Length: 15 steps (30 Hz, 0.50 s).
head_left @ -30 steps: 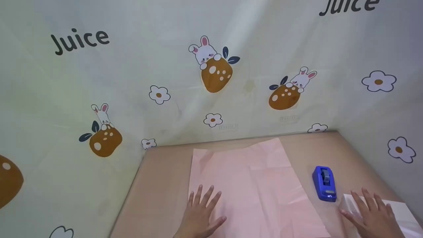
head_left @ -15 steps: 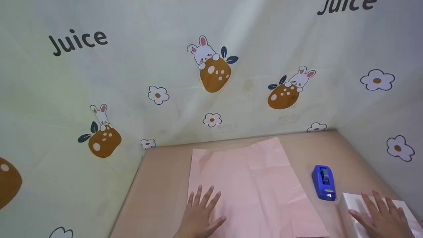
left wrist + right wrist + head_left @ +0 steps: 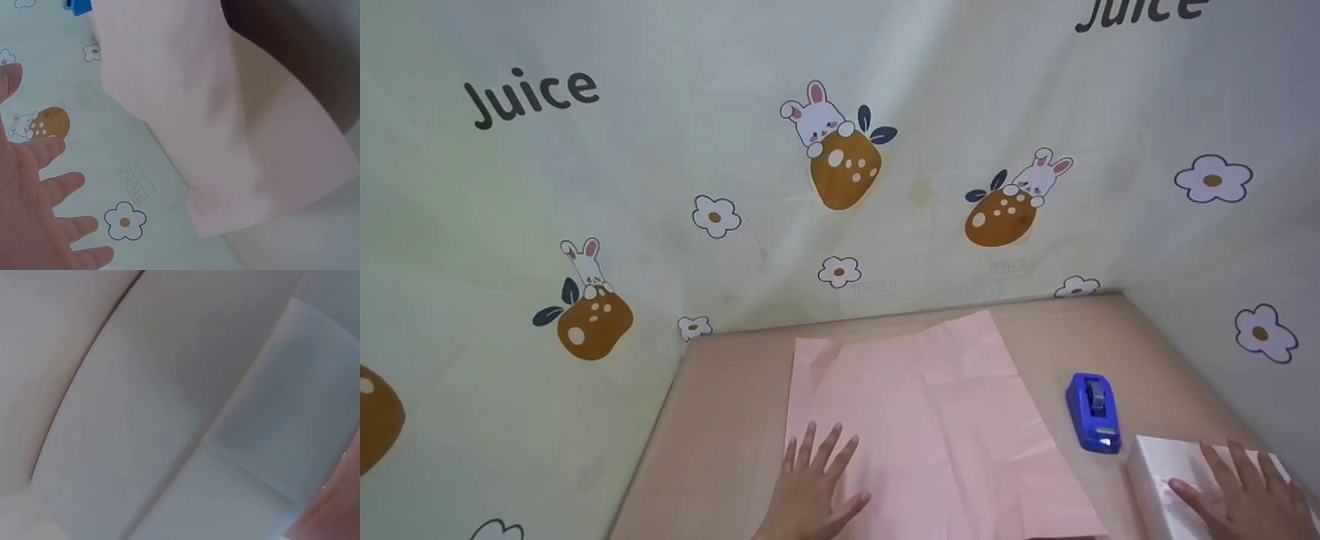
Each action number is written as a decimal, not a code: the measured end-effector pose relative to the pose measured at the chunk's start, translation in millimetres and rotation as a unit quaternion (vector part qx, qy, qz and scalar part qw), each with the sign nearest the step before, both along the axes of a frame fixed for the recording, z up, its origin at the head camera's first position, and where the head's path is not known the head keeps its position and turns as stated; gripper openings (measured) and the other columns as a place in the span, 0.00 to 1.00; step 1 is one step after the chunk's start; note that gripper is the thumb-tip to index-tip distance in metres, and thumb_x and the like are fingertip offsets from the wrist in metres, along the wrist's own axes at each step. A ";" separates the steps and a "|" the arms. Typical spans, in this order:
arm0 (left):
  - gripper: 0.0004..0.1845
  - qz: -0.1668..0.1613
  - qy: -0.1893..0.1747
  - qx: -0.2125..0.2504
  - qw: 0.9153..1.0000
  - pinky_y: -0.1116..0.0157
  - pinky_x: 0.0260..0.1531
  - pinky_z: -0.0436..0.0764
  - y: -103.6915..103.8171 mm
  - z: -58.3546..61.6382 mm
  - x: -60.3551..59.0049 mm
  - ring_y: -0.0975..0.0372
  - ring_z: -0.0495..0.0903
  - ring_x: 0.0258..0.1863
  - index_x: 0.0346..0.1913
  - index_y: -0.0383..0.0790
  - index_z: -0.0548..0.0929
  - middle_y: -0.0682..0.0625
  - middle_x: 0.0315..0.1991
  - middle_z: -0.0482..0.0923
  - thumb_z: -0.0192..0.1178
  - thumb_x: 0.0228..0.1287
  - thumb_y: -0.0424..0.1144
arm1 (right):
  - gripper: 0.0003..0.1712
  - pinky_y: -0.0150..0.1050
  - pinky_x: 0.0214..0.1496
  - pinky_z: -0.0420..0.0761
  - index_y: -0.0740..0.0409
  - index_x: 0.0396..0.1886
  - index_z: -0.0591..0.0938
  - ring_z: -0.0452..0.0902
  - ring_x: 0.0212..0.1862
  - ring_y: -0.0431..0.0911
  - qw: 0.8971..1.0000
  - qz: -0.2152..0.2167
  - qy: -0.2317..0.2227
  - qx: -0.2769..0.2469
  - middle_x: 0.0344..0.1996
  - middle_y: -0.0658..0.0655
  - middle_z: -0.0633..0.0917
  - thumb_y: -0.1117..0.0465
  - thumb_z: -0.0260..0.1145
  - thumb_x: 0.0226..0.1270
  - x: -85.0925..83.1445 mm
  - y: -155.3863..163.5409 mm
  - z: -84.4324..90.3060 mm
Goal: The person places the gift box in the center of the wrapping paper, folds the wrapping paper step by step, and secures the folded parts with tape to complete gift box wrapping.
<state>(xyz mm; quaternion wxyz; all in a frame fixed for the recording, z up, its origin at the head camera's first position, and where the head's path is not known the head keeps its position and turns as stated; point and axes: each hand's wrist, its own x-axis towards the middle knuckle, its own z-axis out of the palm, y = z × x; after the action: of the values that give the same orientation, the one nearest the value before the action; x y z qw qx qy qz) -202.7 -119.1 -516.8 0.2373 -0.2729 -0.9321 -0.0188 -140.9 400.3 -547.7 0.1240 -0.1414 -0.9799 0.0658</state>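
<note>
1. Left hand (image 3: 810, 495): lying flat, fingers spread, on pink paper sheet (image 3: 922, 427) covering table (image 3: 720, 420).
2. Right hand (image 3: 1249, 495): resting flat, fingers straight, on white box (image 3: 1162, 472).
3. Blue tape dispenser (image 3: 1093, 413): sitting between sheet and box.

white box (image 3: 1166, 480) cut off at the frame's corner, right wrist view blurred (only pale surfaces)

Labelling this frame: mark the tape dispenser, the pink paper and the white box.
tape dispenser (image 3: 1093, 413), head view, blue body.
pink paper (image 3: 930, 420), head view, sheet's middle.
white box (image 3: 1164, 466), head view, bare top near its left corner.
</note>
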 end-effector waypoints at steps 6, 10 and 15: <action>0.35 0.002 -0.001 0.005 1.000 0.43 0.55 0.63 -1.7 -0.9 1.3 0.44 0.62 0.63 0.63 0.55 0.67 0.50 0.65 0.64 0.43 0.56 0.69 | 0.49 0.73 0.59 0.37 0.67 0.60 0.61 0.39 0.62 0.76 0.999 0.013 0.017 -0.029 0.62 0.78 0.53 0.30 0.52 0.55 3.8 7.7 -2.9; 0.35 0.001 -0.007 0.002 1.000 0.43 0.56 0.63 -2.6 -1.4 1.8 0.43 0.62 0.63 0.63 0.54 0.67 0.49 0.65 0.64 0.43 0.57 0.68 | 0.49 0.74 0.58 0.37 0.69 0.61 0.58 0.40 0.60 0.77 0.999 0.022 0.005 -0.038 0.61 0.79 0.50 0.31 0.51 0.57 5.4 16.1 -5.0; 0.35 0.005 -0.029 0.000 1.000 0.42 0.56 0.63 -3.1 -1.9 3.5 0.44 0.60 0.64 0.64 0.54 0.66 0.49 0.65 0.63 0.43 0.57 0.68 | 0.50 0.70 0.61 0.36 0.69 0.63 0.55 0.39 0.62 0.75 0.999 0.021 0.002 -0.035 0.62 0.80 0.47 0.32 0.50 0.58 9.6 22.4 -10.2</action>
<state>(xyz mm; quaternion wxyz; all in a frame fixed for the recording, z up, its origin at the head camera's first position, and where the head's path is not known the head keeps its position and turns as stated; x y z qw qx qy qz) -199.2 -122.2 -518.7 0.2104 -0.2674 -0.9400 -0.0255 -131.3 422.8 -557.9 0.1198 -0.1249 -0.9795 0.1027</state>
